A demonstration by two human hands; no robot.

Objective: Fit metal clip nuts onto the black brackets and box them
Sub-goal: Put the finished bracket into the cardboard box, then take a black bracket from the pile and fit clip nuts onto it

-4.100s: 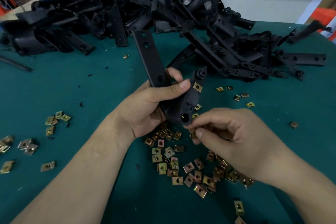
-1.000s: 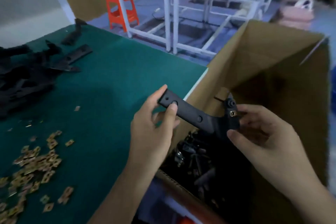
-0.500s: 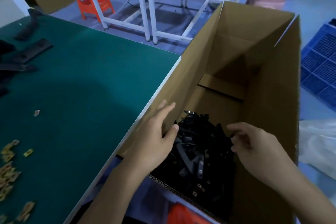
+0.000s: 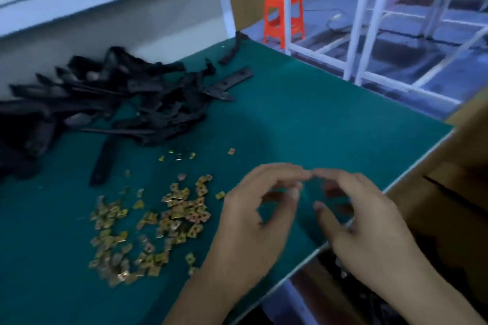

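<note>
My left hand and my right hand hover side by side over the right part of the green table, fingers loosely curved, nothing held; their fingertips nearly meet. A scatter of brass-coloured clip nuts lies on the table to the left of my left hand. A heap of black brackets fills the far left of the table. The cardboard box stands off the table's right edge, behind my right hand; black brackets inside it show dimly below my right wrist. The picture is motion-blurred.
One loose black bracket lies between the heap and the nuts. A few stray nuts sit farther back. Beyond the table stand an orange stool and white-framed benches. The table edge runs diagonally under my right hand.
The finished bracket went into the box and both hands let go. My view has swung left from the box back to the table, and both hands have come back over the table edge.
</note>
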